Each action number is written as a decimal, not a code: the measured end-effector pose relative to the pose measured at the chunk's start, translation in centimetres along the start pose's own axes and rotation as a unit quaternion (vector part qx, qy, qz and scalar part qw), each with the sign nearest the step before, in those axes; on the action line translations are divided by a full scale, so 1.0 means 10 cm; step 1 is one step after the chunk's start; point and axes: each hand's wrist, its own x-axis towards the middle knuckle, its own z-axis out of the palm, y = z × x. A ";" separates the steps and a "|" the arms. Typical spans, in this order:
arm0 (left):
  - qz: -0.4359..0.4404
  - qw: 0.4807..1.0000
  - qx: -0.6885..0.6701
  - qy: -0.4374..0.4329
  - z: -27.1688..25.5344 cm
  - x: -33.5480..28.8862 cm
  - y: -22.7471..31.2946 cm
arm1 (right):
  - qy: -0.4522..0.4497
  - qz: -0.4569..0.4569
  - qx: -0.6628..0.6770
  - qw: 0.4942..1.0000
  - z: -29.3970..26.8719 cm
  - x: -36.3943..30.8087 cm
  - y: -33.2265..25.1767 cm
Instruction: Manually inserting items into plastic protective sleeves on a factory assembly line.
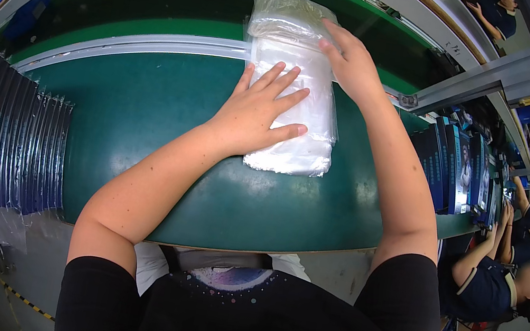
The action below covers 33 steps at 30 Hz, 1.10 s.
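The stack of clear plastic bags (295, 153) lies under your left hand (251, 113), fingers spread and gripping nothing, its far end at the fingertips of your right hand (357, 67), pinch or mere contact undetermined; level left-palm pressure should limit slip there.

The left hand (250, 113) is laid palm down, its fingers (284, 83) fanned apart and pointing far and to the right, with the thumb (289, 132) stretched out to the right on the near side. The left forearm (155, 172) slants far and right from a bent elbow (101, 229). Farther off and to the right, the right hand (354, 67) shows its back, fingers pointing far and left, its thumb (332, 53) apart from them. The right forearm (396, 156) slants far and left, its elbow (413, 236) only slightly bent
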 end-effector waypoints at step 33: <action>0.110 0.992 0.034 0.057 -0.38 -0.57 0.35 | -0.054 0.157 0.836 0.523 -1.33 -2.01 -0.67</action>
